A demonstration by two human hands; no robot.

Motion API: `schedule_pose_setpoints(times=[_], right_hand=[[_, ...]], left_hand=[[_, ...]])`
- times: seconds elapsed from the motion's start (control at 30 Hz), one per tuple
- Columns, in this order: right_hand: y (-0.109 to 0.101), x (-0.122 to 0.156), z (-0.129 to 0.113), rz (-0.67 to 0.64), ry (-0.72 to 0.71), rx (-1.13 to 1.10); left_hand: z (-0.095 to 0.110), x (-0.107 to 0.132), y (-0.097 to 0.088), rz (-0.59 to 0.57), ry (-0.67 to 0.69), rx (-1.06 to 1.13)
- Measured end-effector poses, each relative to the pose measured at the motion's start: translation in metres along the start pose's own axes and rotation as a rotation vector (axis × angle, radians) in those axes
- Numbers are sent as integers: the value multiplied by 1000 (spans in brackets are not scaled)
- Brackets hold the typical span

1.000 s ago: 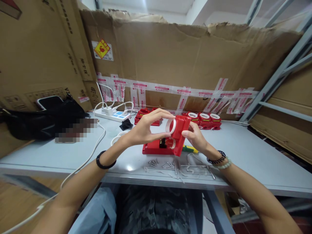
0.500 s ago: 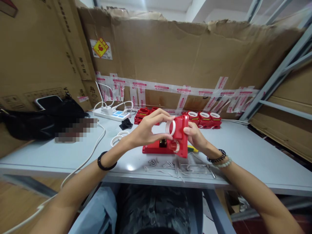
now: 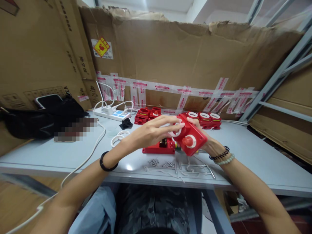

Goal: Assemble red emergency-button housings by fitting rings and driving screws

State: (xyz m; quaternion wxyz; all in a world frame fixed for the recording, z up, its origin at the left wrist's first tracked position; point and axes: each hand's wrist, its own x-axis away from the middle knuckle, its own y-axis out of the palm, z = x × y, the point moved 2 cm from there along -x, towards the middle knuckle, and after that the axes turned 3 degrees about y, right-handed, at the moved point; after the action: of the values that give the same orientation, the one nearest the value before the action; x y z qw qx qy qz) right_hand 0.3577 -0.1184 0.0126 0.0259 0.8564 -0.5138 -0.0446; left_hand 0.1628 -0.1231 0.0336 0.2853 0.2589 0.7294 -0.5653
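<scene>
I hold a red plastic cover (image 3: 192, 138) with a round red button and a white ring on its face, tilted above the table. My left hand (image 3: 156, 131) lies over its upper left, fingertips on the white ring (image 3: 175, 132). My right hand (image 3: 206, 141) grips the cover from behind, mostly hidden by it. Below the cover a red base box (image 3: 158, 149) rests on the grey table (image 3: 243, 162). Several loose screws (image 3: 168, 165) lie in front of the base.
Finished red boxes with white rings (image 3: 204, 119) and other red boxes (image 3: 147, 115) line the back. A white power strip (image 3: 113, 113) with cables, a black bag (image 3: 41, 118) and cardboard walls (image 3: 170, 55) surround the table. A metal rack (image 3: 280, 74) stands at the right.
The red cover has been turned from upright to tilted, its button face now toward me. My left hand has flattened over the ring and my right hand has gone behind the cover.
</scene>
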Motion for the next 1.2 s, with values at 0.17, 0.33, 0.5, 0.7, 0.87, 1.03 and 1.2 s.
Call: schedule_pose_setpoints(times=[0.17,0.33,0.5,0.7,0.87,1.03,1.2], right_hand=[[-1,-1,0,39,-82,24],[0,-2,2,28,-179,74],[-4,-3,3,19,-234,116],[-6,-1,4,32,-142,100],[7,8,-2,14,-7,-45],[10,6,-6,25,2,-32],[10,-1,-11,106,-259,-17]], left_hand=[[-10,2,0,145,-203,138],[-7,0,3,213,-323,205],[-7,0,3,203,-323,263],[-4,0,4,242,-247,209],[1,0,4,190,-129,145],[-3,0,0,122,-104,141],[-13,2,-4,258,-319,235]])
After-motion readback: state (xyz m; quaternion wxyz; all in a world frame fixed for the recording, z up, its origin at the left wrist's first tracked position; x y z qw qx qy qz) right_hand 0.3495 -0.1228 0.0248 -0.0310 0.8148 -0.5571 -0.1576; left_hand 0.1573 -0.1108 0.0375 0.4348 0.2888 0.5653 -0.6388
